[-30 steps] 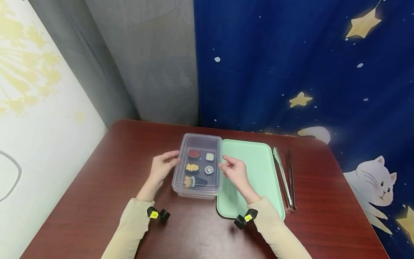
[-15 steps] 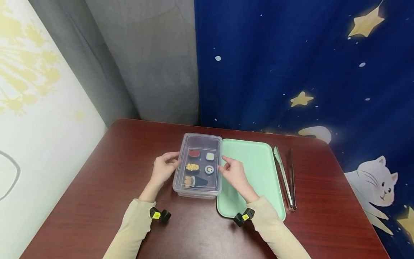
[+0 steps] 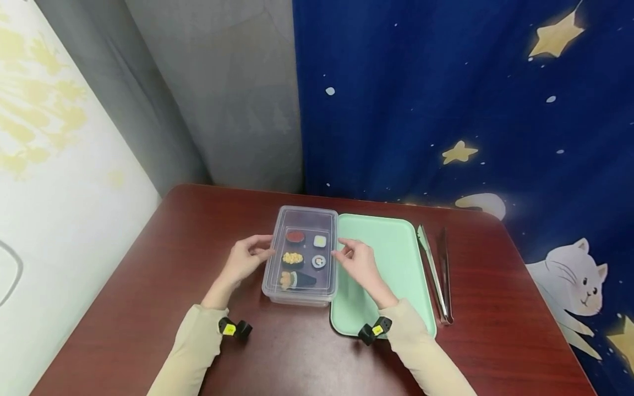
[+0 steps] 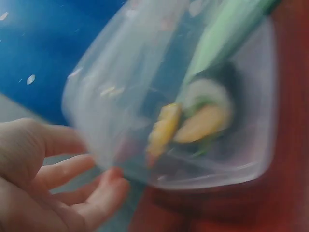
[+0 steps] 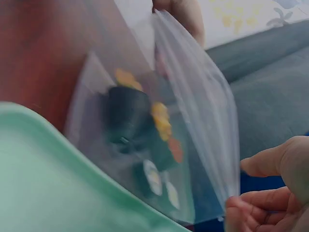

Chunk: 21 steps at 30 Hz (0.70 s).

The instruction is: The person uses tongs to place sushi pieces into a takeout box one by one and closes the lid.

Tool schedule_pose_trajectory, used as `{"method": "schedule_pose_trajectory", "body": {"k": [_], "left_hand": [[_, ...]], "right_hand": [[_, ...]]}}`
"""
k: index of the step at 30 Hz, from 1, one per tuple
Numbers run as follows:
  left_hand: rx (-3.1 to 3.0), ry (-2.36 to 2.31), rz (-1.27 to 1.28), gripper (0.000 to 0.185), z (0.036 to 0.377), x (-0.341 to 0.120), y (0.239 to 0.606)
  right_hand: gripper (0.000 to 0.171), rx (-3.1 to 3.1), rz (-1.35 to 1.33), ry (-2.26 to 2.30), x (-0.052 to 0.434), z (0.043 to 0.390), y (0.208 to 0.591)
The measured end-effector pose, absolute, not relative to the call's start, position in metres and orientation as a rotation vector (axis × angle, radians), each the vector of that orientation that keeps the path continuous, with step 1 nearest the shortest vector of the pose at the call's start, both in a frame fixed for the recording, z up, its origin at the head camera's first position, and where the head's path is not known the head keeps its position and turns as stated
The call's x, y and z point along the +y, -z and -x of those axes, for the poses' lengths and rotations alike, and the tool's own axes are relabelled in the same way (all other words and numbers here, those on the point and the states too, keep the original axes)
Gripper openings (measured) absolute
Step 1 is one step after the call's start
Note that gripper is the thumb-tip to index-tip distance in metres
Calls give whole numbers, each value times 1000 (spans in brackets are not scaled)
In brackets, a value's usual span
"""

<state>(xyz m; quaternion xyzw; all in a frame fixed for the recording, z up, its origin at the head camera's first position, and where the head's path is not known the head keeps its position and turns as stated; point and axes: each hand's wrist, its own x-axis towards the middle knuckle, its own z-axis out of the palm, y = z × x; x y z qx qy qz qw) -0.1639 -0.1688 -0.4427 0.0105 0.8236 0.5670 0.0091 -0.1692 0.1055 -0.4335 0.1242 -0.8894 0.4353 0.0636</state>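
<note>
from the head camera, looking down at the red-brown table, i have my left hand at the left long edge of the clear lidded box and my right hand at its right long edge. both sets of fingers are lightly bent and their tips touch the lid's rim; i cannot tell whether they truly pinch it. the box stands flat on the table, just beside the mint green tray, which holds nothing i can see. metal tongs lie right of the tray. inside the box i count five toy sushi pieces: one red-topped, one yellow-topped, a cone-shaped roll nearest me, and two small round ones on the right. to lift this lid well, i judge i should pull both edges evenly and keep the base from tipping.

at my left wrist, the picture is blurred. my left fingers are spread and relaxed under the box's clear corner, close to it or touching. a yellow and green roll shows through the wall.

at my right wrist, my right fingertips curl near the lid's edge, and the dark-wrapped pieces sit below it, with the tray's rim in front.
</note>
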Motion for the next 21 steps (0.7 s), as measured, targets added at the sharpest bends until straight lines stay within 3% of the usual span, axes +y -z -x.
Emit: {"method": "schedule_pose_trajectory", "body": {"k": [10, 15, 21], "left_hand": [[2415, -1602, 59, 48, 255, -174, 420], [2334, -1523, 84, 42, 279, -169, 423], [2291, -1524, 146, 37, 284, -166, 425]], "right_hand": [[41, -2648, 282, -1936, 99, 245, 431], [32, -2677, 318, -1892, 90, 262, 432], [23, -2648, 390, -1967, 89, 268, 434]]}}
